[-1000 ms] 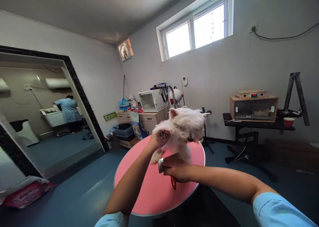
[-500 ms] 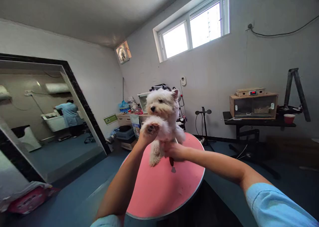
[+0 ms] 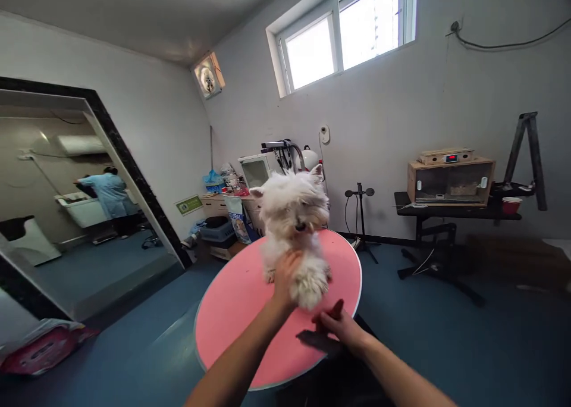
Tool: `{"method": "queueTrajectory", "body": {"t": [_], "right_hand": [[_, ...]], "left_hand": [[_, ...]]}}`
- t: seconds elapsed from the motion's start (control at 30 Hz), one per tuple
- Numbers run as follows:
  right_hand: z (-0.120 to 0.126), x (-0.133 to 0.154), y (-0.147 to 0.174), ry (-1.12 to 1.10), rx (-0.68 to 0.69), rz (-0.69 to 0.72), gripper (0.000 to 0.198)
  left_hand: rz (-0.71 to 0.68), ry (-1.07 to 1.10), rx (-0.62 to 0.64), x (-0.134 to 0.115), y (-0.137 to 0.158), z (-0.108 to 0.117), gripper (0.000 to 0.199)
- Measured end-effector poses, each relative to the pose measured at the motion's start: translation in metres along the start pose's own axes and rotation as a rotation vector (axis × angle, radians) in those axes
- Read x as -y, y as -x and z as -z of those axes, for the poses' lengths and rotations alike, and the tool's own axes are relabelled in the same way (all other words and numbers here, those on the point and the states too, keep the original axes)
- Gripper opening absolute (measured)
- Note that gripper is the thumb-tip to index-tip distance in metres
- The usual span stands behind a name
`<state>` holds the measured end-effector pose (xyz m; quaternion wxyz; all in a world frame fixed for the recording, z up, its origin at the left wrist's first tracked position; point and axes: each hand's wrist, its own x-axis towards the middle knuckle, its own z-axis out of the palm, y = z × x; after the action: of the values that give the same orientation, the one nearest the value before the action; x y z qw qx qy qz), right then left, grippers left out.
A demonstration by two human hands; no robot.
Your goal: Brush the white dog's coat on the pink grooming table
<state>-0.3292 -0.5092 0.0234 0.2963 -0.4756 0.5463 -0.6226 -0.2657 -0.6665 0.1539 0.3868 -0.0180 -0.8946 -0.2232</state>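
A white fluffy dog (image 3: 292, 207) sits on a round pink table (image 3: 227, 312), its head facing me and tilted down. My left hand (image 3: 286, 279) is closed around one of its front legs, and the shaggy paw (image 3: 309, 287) hangs over to the right of my fingers. Lower right, over the table's near edge, my right hand (image 3: 341, 326) grips a tool with a reddish-brown handle (image 3: 335, 309), apart from the dog. A flat grey shape (image 3: 317, 340) lies just under that hand; blur hides whether it belongs to the tool.
Behind the dog are a cabinet with bottles (image 3: 232, 187), a pet food bag (image 3: 238, 219) and a blue-grey carrier (image 3: 217, 231). A black stand (image 3: 361, 216) and a desk with a wooden box (image 3: 450, 181) are to the right. Through a doorway, a person in blue (image 3: 109, 196) bends over a tub.
The raised front leg has come down with my left hand. My right hand has drawn back from the dog toward me with the tool. The dog's head has turned to face me.
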Motion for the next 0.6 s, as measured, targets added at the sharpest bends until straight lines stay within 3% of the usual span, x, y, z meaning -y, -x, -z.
{"method": "queueTrajectory", "body": {"t": [0.07, 0.17, 0.33, 0.43, 0.53, 0.6], "right_hand": [[0.011, -0.004, 0.04, -0.292, -0.089, -0.086, 0.055], [0.028, 0.01, 0.081, -0.526, -0.009, -0.178, 0.056], [0.039, 0.038, 0.094, -0.705, 0.023, -0.138, 0.053], [0.033, 0.041, 0.084, -0.536, 0.018, -0.178, 0.056], [0.026, 0.033, 0.076, -0.322, -0.078, -0.166, 0.054], [0.025, 0.025, 0.075, -0.332, -0.178, -0.131, 0.057]], "left_hand": [[-0.173, -0.126, 0.102, -0.015, 0.021, -0.032, 0.013], [-0.318, -0.245, 0.249, -0.029, 0.042, -0.059, 0.008], [-0.496, -0.334, 0.411, -0.04, 0.047, -0.059, 0.007], [-0.592, -0.329, 0.471, -0.044, 0.051, -0.056, 0.008], [-0.64, -0.286, 0.398, -0.037, 0.067, -0.056, 0.008], [-0.547, -0.232, 0.154, -0.023, 0.083, -0.057, 0.025]]}}
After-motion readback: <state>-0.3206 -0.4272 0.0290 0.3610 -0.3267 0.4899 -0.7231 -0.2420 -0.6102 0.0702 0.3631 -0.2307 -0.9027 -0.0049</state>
